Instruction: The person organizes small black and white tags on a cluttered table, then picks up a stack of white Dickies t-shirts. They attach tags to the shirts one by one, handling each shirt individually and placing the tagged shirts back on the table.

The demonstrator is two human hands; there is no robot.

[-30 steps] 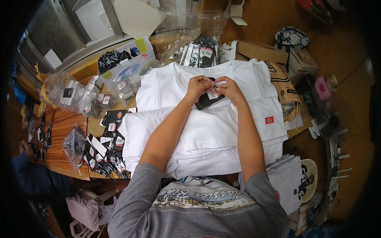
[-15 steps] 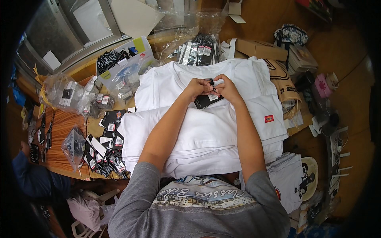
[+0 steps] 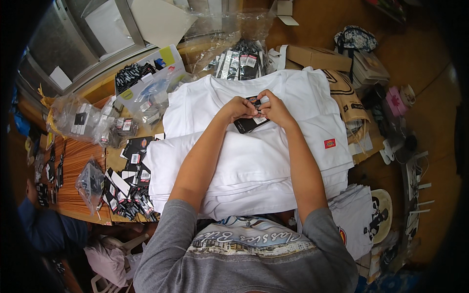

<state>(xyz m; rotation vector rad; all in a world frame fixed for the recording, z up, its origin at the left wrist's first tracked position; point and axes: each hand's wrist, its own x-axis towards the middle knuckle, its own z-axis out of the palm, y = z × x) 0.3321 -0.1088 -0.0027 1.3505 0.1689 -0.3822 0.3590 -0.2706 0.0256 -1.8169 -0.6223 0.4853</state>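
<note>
A stack of white T-shirts lies before me, the top one folded with its neckline at the far side. Over that neckline my left hand is closed on a black hang tag, which lies tilted on the white cloth. My right hand pinches thumb and fingers together right beside the left fingertips; what sits between them is too small to make out. A dark neck label shows just beyond the fingers. A small red patch is on the shirt's right side.
Loose black hang tags are heaped on the table left of the shirts. Behind stand a white box of tags and a clear bag of more. A cardboard box is at far right. Another person's blue sleeve shows at left.
Both hands stay at the neckline and have shifted only slightly, the fingertips still working close together at the tag. The whole view has moved a little.
</note>
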